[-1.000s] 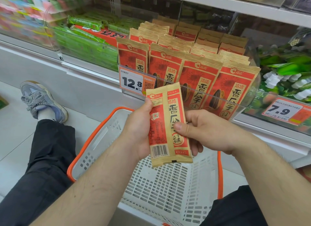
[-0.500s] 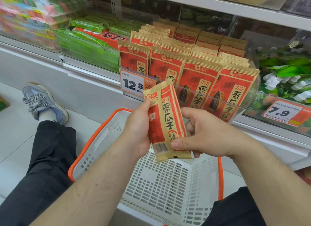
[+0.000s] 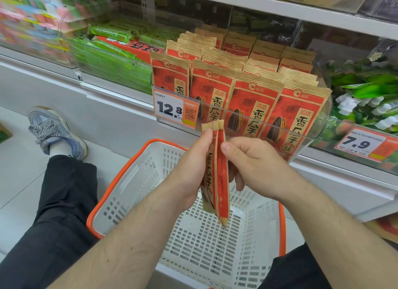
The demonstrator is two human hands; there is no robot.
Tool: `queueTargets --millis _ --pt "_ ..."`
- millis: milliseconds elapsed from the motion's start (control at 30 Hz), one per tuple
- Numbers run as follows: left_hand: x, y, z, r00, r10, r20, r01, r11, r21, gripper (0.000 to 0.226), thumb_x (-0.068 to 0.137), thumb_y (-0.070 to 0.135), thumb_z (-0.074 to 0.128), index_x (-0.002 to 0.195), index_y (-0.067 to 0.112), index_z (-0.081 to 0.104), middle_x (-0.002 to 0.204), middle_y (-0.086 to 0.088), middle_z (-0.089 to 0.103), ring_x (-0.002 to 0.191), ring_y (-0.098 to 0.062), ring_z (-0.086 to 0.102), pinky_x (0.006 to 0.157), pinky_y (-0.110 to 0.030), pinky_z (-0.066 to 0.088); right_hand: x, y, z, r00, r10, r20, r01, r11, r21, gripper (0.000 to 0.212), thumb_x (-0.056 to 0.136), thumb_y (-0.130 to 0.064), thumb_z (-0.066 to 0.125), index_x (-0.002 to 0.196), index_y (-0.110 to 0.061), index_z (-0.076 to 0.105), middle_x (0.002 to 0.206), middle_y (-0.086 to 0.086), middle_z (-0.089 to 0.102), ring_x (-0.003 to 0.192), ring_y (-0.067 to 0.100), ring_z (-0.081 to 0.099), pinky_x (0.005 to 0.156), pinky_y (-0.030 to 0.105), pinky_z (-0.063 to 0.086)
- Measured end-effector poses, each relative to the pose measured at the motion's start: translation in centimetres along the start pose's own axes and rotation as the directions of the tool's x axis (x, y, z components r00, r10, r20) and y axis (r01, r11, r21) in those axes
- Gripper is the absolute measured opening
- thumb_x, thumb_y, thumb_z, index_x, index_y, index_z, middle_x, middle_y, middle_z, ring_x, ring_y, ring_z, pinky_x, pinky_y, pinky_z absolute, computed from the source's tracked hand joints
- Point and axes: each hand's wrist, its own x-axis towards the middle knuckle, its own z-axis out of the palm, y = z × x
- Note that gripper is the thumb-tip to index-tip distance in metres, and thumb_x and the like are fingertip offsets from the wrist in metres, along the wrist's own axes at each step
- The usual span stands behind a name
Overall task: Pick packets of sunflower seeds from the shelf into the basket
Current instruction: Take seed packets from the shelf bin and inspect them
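Holding one packet of sunflower seeds (image 3: 221,181) edge-on between them, both hands sit above the white basket (image 3: 137,181) with the orange rim. The left hand (image 3: 189,176) grips the packet's left face, its thumb pressed near the top seal and the remaining fingers hidden behind the packet. The right hand (image 3: 256,166) pinches the packet's right face with its thumb, the other fingers curled behind and below. The packet stands nearly upright, its lower seal hanging below both sets of fingers, over the basket's perforated floor and apart from it.

Beyond the fingertips, rows of matching shelf packets (image 3: 254,107) stand upright in a clear plastic bin (image 3: 310,142) on the shelf. A 12.8 price tag (image 3: 175,110) is clipped to the bin's front, just above and left of the left thumb. To the right of the right hand, a 7.9 price tag (image 3: 364,145) fronts a bin of green packages (image 3: 370,90). Left of the seed bin, another clear bin holds green bars (image 3: 116,58). Far left of the left hand, a leg in dark trousers (image 3: 62,194) extends to a blue-grey sneaker (image 3: 56,131) on the pale floor.
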Motion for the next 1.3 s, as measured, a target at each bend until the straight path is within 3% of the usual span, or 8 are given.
queueTargets --millis 133,233,467,600,700,767,1100,1300 --pt "-0.5 0.4 0.2 0.983 0.091 0.159 -0.089 0.996 -0.024 0.049 0.086 0.057 0.043 0.069 0.021 0.072 0.061 -0.007 0.062 0.057 -0.015 0.060 0.061 -0.024 0.050 0.4 0.5 0.1 1.000 -0.010 -0.028 0.013 0.994 0.111 0.030 0.103 -0.020 0.045 0.080 -0.008 0.058 0.060 0.003 0.066 0.046 0.018 0.060 0.047 0.022 0.043" --pt "-0.7 0.5 0.3 0.974 0.075 0.212 -0.062 0.996 -0.071 0.052 0.096 0.045 0.037 0.069 0.010 0.065 0.054 -0.008 0.059 0.052 -0.014 0.060 0.054 -0.018 0.048 0.4 0.5 0.1 1.000 -0.012 0.012 0.010 0.983 0.181 0.031 0.104 -0.016 0.044 0.077 -0.008 0.058 0.060 0.006 0.065 0.046 0.020 0.060 0.047 0.021 0.042" --pt "-0.7 0.3 0.2 0.967 0.014 0.253 0.018 0.992 -0.125 0.066 0.102 0.048 0.024 0.070 0.011 0.069 0.060 -0.015 0.061 0.056 -0.019 0.060 0.054 -0.021 0.048 0.3 0.1 -0.1 0.999 -0.006 0.050 -0.006 0.972 0.236 0.032 0.104 -0.012 0.043 0.075 -0.012 0.057 0.066 0.018 0.067 0.047 0.024 0.058 0.045 0.028 0.043" --pt "-0.6 0.6 0.1 0.989 -0.058 0.135 0.082 0.981 -0.174 0.064 0.102 0.053 0.028 0.070 0.019 0.072 0.058 -0.006 0.061 0.053 -0.018 0.059 0.059 -0.029 0.049 -0.1 -0.2 -0.6 0.990 0.015 0.143 -0.039 0.985 0.171 0.004 0.097 -0.014 0.058 0.101 -0.014 0.057 0.063 0.007 0.068 0.052 0.023 0.061 0.051 0.030 0.047" --pt "-0.2 0.7 -0.4 0.993 -0.118 -0.006 0.113 0.966 -0.231 0.053 0.097 0.062 0.036 0.084 0.019 0.064 0.060 0.000 0.058 0.060 -0.018 0.057 0.070 -0.037 0.048 -0.6 -0.7 -1.2 0.930 0.046 0.364 -0.055 0.998 0.015 0.067 0.087 -0.007 0.070 0.139 -0.032 0.037 0.070 0.006 0.073 0.059 0.024 0.068 0.062 0.041 0.056" --pt "0.2 0.5 -0.7 0.993 -0.106 -0.050 0.092 0.970 -0.223 0.054 0.096 0.064 0.037 0.089 0.018 0.064 0.063 0.003 0.062 0.066 -0.016 0.058 0.073 -0.037 0.046 -0.9 -1.0 -1.1 0.896 0.037 0.443 -0.023 0.999 -0.037 0.083 0.085 0.000 0.070 0.145 -0.040 0.029 0.073 0.005 0.074 0.061 0.022 0.071 0.063 0.039 0.059" --pt "0.4 0.0 -1.3 0.993 -0.086 -0.081 0.073 0.985 -0.155 0.052 0.090 0.067 0.045 0.080 0.020 0.066 0.079 -0.005 0.061 0.078 -0.019 0.058 0.071 -0.037 0.046 -0.9 -0.6 -1.3 0.863 -0.011 0.505 -0.012 0.999 0.041 0.075 0.088 0.007 0.067 0.142 -0.034 0.037 0.079 0.015 0.073 0.062 0.023 0.072 0.062 0.034 0.059" --pt "0.3 -0.4 -1.3 1.000 -0.012 0.011 0.013 0.992 -0.128 0.051 0.073 0.061 0.068 0.101 0.017 0.070 0.092 -0.009 0.062 0.089 -0.023 0.061 0.084 -0.041 0.051 -0.3 0.2 -1.5 0.947 -0.026 0.321 -0.008 0.995 0.103 0.074 0.082 -0.007 0.079 0.143 -0.035 0.045 0.059 0.003 0.063 0.057 0.021 0.063 0.060 0.039 0.057"
